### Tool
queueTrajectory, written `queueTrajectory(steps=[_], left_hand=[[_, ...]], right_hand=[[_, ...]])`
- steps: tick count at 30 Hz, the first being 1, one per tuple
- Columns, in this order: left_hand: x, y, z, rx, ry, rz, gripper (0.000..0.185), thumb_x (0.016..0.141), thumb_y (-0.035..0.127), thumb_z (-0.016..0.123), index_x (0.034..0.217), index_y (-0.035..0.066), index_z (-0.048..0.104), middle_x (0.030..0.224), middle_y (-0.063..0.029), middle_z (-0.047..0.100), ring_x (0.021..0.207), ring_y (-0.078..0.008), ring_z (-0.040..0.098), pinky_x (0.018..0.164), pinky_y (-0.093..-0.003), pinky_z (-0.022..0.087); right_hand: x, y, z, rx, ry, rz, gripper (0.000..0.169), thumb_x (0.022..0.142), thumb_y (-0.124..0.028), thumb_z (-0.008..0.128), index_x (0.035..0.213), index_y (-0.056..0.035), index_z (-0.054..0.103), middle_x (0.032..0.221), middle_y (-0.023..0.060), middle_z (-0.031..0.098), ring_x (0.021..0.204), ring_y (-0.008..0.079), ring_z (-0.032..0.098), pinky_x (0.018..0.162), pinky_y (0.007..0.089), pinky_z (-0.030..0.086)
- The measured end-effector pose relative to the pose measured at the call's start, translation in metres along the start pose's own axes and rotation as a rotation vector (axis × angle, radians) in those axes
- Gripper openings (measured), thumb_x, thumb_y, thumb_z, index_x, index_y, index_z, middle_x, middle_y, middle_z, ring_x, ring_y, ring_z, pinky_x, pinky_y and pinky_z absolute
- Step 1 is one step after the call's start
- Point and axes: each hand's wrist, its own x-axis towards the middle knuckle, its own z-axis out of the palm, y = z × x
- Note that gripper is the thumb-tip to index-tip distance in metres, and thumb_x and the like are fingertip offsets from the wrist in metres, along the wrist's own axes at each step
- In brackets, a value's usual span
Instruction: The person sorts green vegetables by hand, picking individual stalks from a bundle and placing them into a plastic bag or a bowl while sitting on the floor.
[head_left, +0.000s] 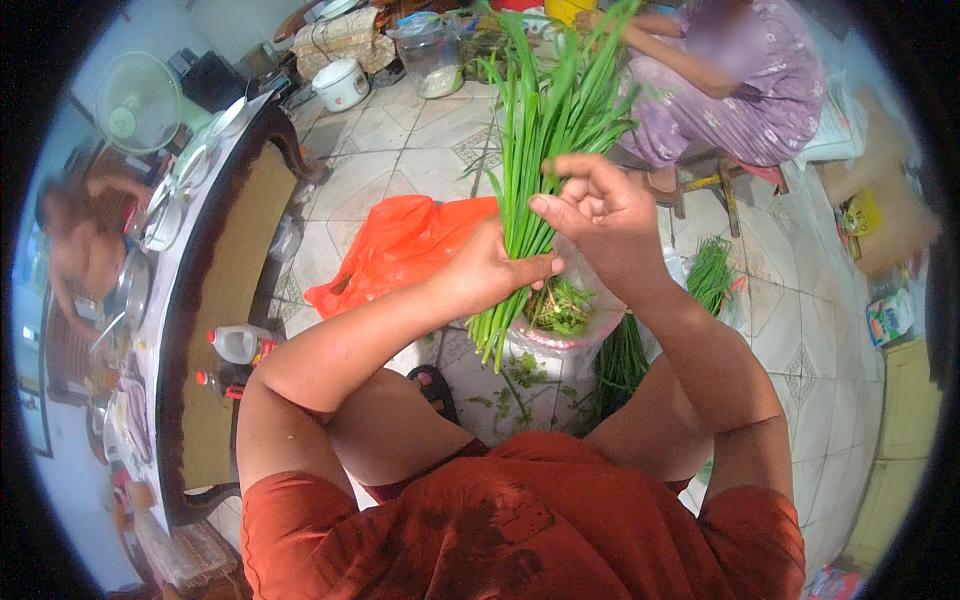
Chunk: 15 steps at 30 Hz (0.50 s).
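Observation:
My left hand (499, 270) is closed around the lower stalks of a bunch of long green garlic chives (525, 150), whose leaves fan out away from me. Just right of the bunch, my right hand (592, 199) is raised with thumb and forefinger apart and the other fingers curled; whether a thin leaf lies at its fingertips cannot be told. Below both hands stands a pink bin lined with clear plastic (566, 345), with plant trimmings (562, 307) in it. A red plastic bag (405, 240) lies on the floor beyond my left forearm. More chives (619, 367) lie by my right knee.
Another bundle of greens (709, 277) lies on the tiles at right. A person in purple patterned clothing (720, 90) sits at the upper right; another person (90, 255) is behind the long table (169, 315) at left. Plastic jugs (240, 345) stand beside it. Leaf scraps (517, 382) litter the floor.

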Motion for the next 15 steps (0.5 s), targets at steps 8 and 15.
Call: queueTrajectory(steps=[8,15], left_hand=[[-0.003,0.011,-0.004,-0.012,-0.044,0.103,0.013,0.081,0.009,0.064,0.086,0.001,0.056,0.079,-0.0021,0.058,0.071,-0.0104,0.056,0.062,-0.025,0.046],[-0.006,0.009,-0.005,0.018,-0.167,0.06,0.008,0.081,0.008,0.063,0.08,0.003,0.057,0.078,-0.0024,0.059,0.072,-0.0114,0.057,0.065,-0.0262,0.047]], right_hand=[[-0.015,-0.001,0.0,0.196,-0.108,-0.034,0.009,0.088,-0.008,0.054,0.092,0.0001,0.054,0.07,0.0026,0.056,0.054,0.0051,0.051,0.048,0.0195,0.044],[-0.02,-0.002,0.002,0.234,-0.184,0.135,0.01,0.089,-0.012,0.053,0.089,-0.0019,0.052,0.061,-0.0002,0.052,0.05,0.0033,0.048,0.045,0.0177,0.04]])
